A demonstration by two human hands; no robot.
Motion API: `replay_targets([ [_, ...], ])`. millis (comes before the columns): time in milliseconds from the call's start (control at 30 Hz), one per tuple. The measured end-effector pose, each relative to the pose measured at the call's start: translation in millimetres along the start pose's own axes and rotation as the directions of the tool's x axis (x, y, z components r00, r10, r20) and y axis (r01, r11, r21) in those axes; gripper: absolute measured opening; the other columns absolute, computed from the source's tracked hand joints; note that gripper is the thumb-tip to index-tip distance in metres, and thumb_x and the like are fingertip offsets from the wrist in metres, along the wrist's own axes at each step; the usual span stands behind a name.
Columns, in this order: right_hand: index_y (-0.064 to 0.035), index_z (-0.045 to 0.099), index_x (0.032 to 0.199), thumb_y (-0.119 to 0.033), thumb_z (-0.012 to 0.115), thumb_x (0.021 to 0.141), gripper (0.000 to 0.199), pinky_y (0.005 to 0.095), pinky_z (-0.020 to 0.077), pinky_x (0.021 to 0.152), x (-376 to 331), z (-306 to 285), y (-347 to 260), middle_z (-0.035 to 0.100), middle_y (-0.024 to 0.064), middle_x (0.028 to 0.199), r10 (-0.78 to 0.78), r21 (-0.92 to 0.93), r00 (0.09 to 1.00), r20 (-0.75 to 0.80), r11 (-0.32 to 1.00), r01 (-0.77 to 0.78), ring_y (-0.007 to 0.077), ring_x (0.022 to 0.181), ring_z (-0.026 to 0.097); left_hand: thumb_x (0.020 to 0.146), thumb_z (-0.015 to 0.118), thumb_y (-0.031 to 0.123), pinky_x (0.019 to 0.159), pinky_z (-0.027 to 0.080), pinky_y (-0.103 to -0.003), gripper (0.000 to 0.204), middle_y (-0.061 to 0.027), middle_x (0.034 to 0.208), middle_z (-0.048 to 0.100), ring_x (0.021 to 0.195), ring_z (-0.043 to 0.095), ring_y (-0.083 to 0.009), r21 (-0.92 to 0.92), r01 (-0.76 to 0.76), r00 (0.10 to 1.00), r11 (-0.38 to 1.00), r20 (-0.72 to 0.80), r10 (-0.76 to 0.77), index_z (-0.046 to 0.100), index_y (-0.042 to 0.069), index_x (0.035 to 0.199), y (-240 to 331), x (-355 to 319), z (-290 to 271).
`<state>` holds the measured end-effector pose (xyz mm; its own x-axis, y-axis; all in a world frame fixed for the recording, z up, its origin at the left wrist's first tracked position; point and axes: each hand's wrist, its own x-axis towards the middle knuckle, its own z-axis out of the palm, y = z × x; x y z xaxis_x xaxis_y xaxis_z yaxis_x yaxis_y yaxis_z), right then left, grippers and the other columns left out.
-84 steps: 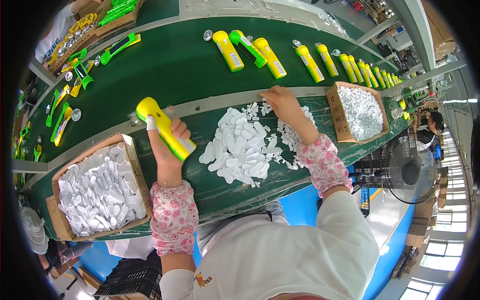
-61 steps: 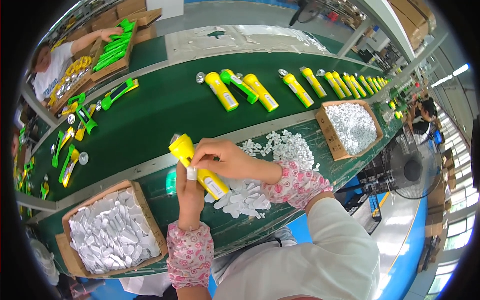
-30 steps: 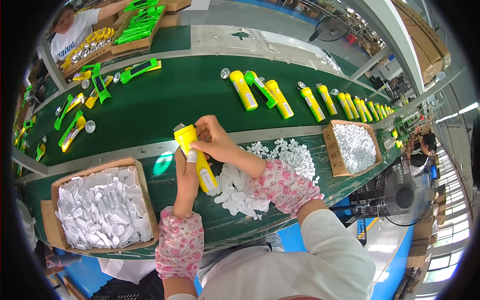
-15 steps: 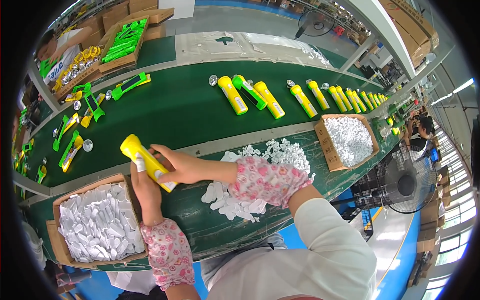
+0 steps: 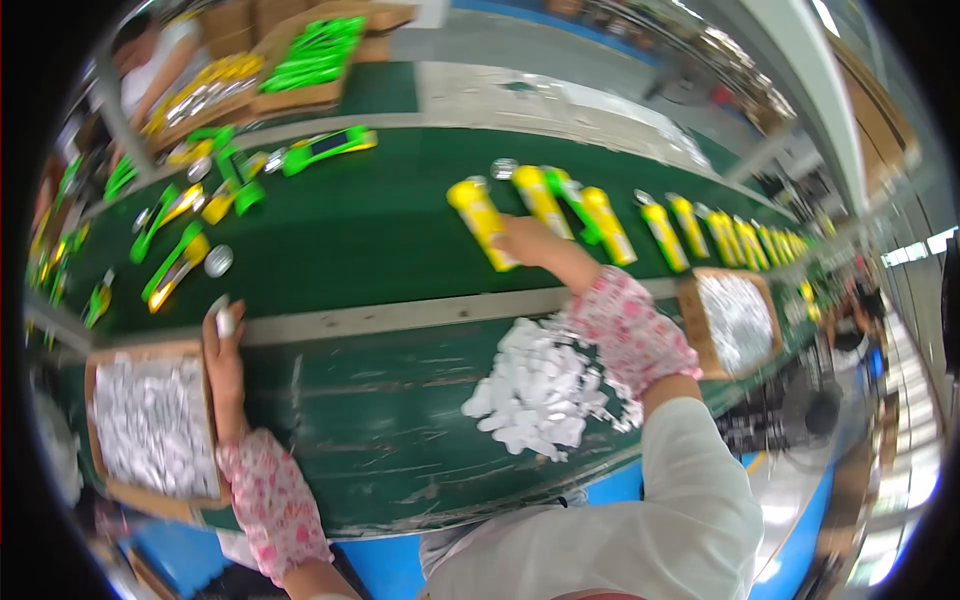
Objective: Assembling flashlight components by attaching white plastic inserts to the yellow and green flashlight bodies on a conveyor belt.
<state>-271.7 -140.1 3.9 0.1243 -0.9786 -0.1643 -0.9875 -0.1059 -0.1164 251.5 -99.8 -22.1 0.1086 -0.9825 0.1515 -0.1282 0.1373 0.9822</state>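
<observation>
My right hand (image 5: 528, 243) reaches far over the green belt (image 5: 380, 220) and grips the near end of a yellow flashlight (image 5: 478, 215) lying there, first in a row of yellow flashlights (image 5: 610, 222). My left hand (image 5: 226, 345) rests at the right edge of a cardboard box of white pieces (image 5: 150, 425), by the grey rail (image 5: 400, 315). It holds nothing, and one fingertip wears a white cover. A heap of white pieces (image 5: 540, 385) lies on the near table under my right forearm. The picture is blurred.
A second cardboard box of white pieces (image 5: 735, 320) stands at the right. Green and yellow parts (image 5: 180, 255) lie on the belt's left side, with boxes of them (image 5: 310, 60) beyond. Another person (image 5: 150, 70) works at the far left.
The yellow flashlight left my left hand: my right hand carried it out onto the belt. My left hand dropped to the left box's edge. The view swung left.
</observation>
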Motion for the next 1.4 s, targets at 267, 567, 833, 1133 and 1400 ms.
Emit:
replay_targets([
  [267, -0.0107, 0.025, 0.147, -0.032, 0.077, 0.072, 0.094, 0.0536, 0.0297, 0.109, 154, -57, -207, 0.026, 0.0301, 0.147, -0.308, -0.18, 0.828, -0.469, 0.951, 0.252, 0.0436, 0.139, 0.025, 0.095, 0.056, 0.011, 0.079, 0.047, -0.025, 0.025, -0.0055, 0.099, 0.059, 0.09, 0.057, -0.0115, 0.015, -0.162, 0.966, 0.987, -0.2, 0.162, 0.052, 0.002, 0.118, -25, -1, 19],
  [567, -0.0173, 0.051, 0.129, -0.014, 0.068, 0.072, 0.06, 0.0522, 0.0468, 0.091, 277, -59, -174, 0.057, 0.015, 0.122, -0.254, -0.288, 0.95, -0.179, 0.937, 0.196, 0.0323, 0.112, 0.057, 0.094, 0.056, 0.007, 0.076, 0.047, -0.025, 0.027, -0.0046, 0.097, 0.059, 0.087, 0.057, -0.0114, -0.021, -0.153, 0.981, 0.988, -0.123, 0.149, 0.049, 0.002, 0.12, -18, -3, 18],
  [833, -0.0119, 0.051, 0.133, -0.024, 0.074, 0.075, 0.063, 0.039, 0.0492, 0.088, 110, -31, -163, 0.061, 0.0175, 0.117, -0.663, 0.152, 0.706, -0.249, 0.693, 0.705, 0.0327, 0.107, 0.061, 0.088, 0.061, 0.006, 0.083, 0.051, -0.034, 0.031, -0.0127, 0.1, 0.062, 0.093, 0.062, -0.0215, 0.139, -0.275, 0.944, 0.951, -0.151, 0.295, 0.053, 0.001, 0.117, -31, -26, -4],
  [1133, -0.0093, 0.044, 0.14, -0.005, 0.068, 0.084, 0.061, 0.0374, 0.0425, 0.097, -61, -49, -95, 0.055, 0.0177, 0.129, -0.553, 0.117, 0.807, -0.205, 0.805, 0.581, 0.0316, 0.114, 0.056, 0.061, 0.075, 0.022, 0.09, 0.036, -0.048, 0.064, -0.0173, 0.112, 0.05, 0.107, 0.048, -0.035, 0.93, 0.174, 0.766, 0.324, -0.334, 0.548, 0.052, 0.009, 0.12, 45, -362, -60],
  [1400, -0.0082, 0.043, 0.14, -0.009, 0.065, 0.088, 0.056, 0.0363, 0.0404, 0.1, -79, -26, -91, 0.053, 0.0161, 0.133, -0.554, 0.211, 0.808, -0.201, 0.781, 0.588, 0.0287, 0.117, 0.054, 0.07, 0.077, 0.027, 0.103, 0.033, -0.054, 0.074, -0.015, 0.127, 0.053, 0.122, 0.049, -0.0311, 0.434, 0.89, 0.4, -0.139, -0.891, -0.216, 0.04, 0.008, 0.131, -13, -662, -261],
])
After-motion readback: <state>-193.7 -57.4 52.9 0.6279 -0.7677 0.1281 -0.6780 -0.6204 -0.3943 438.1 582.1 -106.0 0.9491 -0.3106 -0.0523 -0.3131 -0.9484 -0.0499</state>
